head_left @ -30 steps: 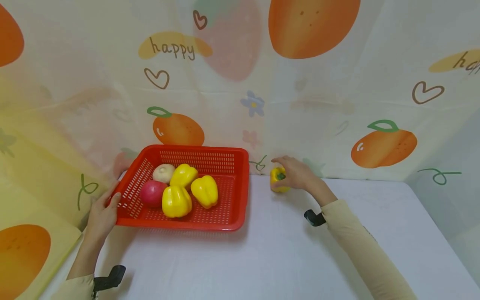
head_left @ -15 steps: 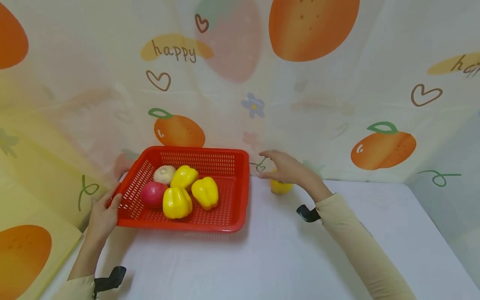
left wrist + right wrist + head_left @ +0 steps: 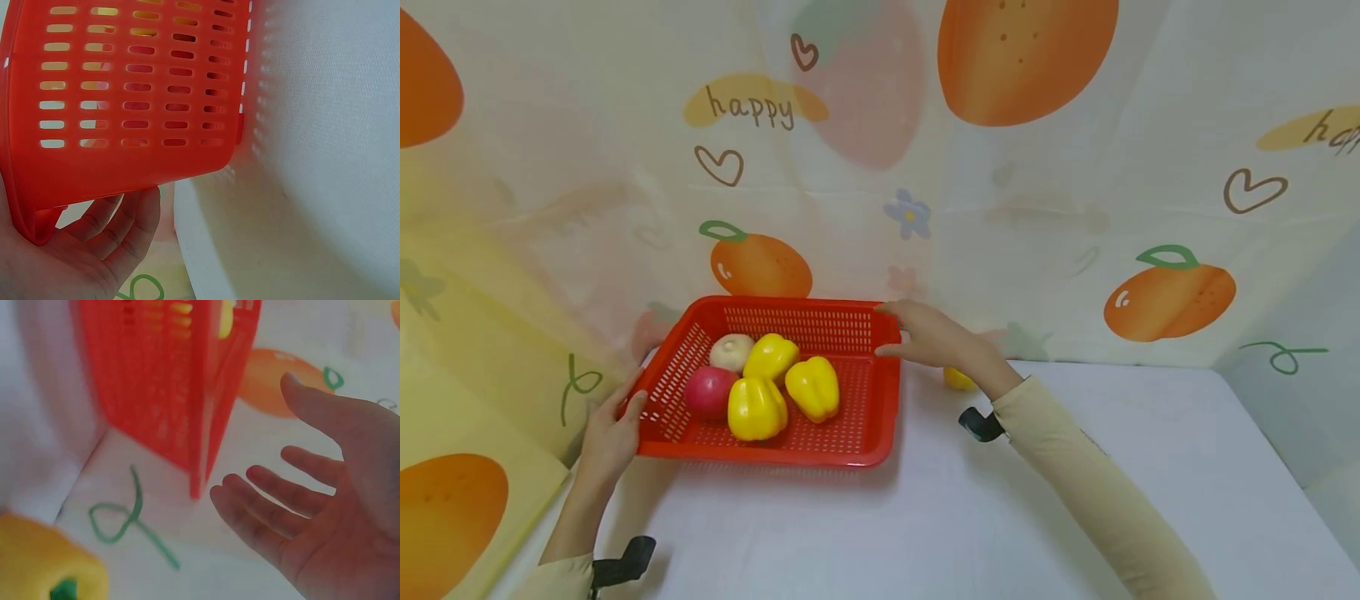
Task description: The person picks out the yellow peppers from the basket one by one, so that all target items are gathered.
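Note:
A red plastic basket [image 3: 850, 457] stands on the white table. Inside it sit several yellow bell peppers [image 3: 757, 410], a dark pink round vegetable or fruit [image 3: 711, 392] and a pale round one [image 3: 731, 353]. My left hand [image 3: 612, 429] grips the basket's left rim, thumb over the edge and fingers underneath, as the left wrist view shows. My right hand [image 3: 936, 335] is at the basket's right back corner. Its fingers are spread, and the right wrist view shows them apart from the rim. Another yellow bell pepper [image 3: 47, 565] stands outside the basket, mostly hidden behind my right hand in the head view.
A printed cloth [image 3: 1015, 200] with fruit pictures hangs right behind the table. The white tabletop [image 3: 820, 542] reaches toward me and to the right. Black wrist straps [image 3: 981, 425] sit at both cuffs.
My right hand has moved left, away from the yellow bell pepper at the right, to the basket's right rim. That pepper stays where it was. My left hand keeps its hold on the basket.

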`<control>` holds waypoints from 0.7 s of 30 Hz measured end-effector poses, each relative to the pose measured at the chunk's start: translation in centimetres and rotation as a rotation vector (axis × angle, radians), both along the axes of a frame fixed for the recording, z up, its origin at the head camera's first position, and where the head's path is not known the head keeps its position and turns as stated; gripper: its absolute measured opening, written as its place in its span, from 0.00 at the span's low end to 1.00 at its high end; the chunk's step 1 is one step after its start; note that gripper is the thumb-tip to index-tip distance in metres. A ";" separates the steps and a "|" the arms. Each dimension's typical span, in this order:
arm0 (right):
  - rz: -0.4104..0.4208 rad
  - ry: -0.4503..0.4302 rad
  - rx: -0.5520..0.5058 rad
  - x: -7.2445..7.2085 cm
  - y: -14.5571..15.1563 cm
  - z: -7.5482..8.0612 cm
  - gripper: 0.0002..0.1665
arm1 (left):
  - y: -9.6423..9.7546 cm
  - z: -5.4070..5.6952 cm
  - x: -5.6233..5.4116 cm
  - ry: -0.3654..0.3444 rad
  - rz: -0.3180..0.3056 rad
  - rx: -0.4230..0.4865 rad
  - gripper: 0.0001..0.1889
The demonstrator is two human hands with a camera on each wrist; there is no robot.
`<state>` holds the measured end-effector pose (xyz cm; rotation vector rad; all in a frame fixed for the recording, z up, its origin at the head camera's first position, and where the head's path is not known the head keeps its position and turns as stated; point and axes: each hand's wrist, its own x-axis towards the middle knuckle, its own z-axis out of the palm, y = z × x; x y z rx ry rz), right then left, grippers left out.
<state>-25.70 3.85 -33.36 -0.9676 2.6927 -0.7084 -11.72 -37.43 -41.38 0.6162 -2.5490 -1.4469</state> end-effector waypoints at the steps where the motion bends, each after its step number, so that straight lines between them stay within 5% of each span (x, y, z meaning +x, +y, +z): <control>1: 0.006 0.000 0.001 -0.1 -0.5 0.1 0.41 | 0.0 0.0 0.0 0.001 0.002 0.000 0.28; 14: 0.027 -0.131 -0.061 -1.9 -4.3 0.2 0.39 | 0.2 -0.4 0.1 0.002 -0.001 -0.032 0.28; 21: 0.004 -0.314 -0.063 -2.4 -6.0 -0.4 0.39 | -0.1 -0.2 -0.1 0.000 -0.005 -0.049 0.28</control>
